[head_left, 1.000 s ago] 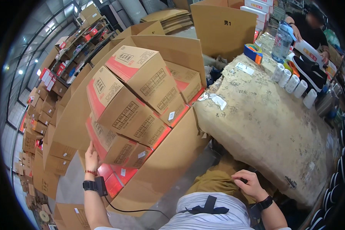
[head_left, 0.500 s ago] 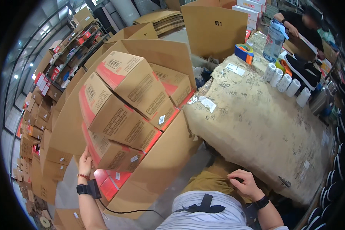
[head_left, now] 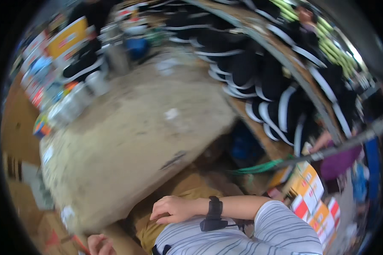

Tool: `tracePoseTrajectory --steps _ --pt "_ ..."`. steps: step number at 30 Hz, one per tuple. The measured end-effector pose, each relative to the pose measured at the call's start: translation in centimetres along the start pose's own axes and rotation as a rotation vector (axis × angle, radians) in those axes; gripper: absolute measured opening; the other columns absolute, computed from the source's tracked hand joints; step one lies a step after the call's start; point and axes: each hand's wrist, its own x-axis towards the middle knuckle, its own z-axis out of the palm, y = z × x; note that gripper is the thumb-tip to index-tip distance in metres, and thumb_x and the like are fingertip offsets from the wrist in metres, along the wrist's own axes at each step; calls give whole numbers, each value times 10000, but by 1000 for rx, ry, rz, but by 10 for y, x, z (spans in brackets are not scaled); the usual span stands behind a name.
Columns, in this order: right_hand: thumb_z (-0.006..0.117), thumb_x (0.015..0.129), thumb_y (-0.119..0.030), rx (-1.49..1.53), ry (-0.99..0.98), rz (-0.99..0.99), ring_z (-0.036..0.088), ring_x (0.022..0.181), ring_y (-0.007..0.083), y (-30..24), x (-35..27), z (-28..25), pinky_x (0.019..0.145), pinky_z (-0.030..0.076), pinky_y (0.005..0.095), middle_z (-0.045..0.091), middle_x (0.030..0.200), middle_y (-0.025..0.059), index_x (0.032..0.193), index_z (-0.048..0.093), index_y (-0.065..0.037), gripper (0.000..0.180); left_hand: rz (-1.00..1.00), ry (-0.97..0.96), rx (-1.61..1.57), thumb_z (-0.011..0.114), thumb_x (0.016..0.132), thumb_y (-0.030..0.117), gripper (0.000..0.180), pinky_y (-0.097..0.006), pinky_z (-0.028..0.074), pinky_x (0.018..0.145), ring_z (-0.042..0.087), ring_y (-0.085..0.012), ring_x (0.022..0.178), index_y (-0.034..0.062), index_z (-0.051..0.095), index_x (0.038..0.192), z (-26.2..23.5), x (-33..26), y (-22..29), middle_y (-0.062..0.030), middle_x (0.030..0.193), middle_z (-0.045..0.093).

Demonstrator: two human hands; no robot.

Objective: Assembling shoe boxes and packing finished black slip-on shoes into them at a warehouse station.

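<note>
While the view is blurring, the right hand point(head_left: 172, 209) is resting loosely curled and empty against the person's tan trousers point(head_left: 178, 191), just below the pale counter point(head_left: 132, 127), whose long axis is running lower left to upper right. Only part of the left hand point(head_left: 98, 245) is showing at the bottom edge, grip unclear.

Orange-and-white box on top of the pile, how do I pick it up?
Probably grip its opposite side faces, coming from above: the box lies topmost on the stack, its top clear. Blur hides any flaps.
</note>
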Motion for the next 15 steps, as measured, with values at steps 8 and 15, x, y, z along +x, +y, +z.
tracePoseTrajectory --steps 8,15 --pt "723 824 -152 -149 638 399 667 825 221 -68 -178 -31 725 523 325 681 905 98 989 697 -35 204 64 -111 -532 484 802 -95 195 -280 413 660 564 -250 834 -26 631 910 119 140 31 -171 956 590" --pt "606 910 -78 -259 1831 689 597 778 92 -130 -327 -53 701 488 245 658 853 38 953 647 20 115 168 -406 -664 559 715 -144 255 -296 493 670 632 -252 800 7 693 872 161 143 102 -159 952 655"
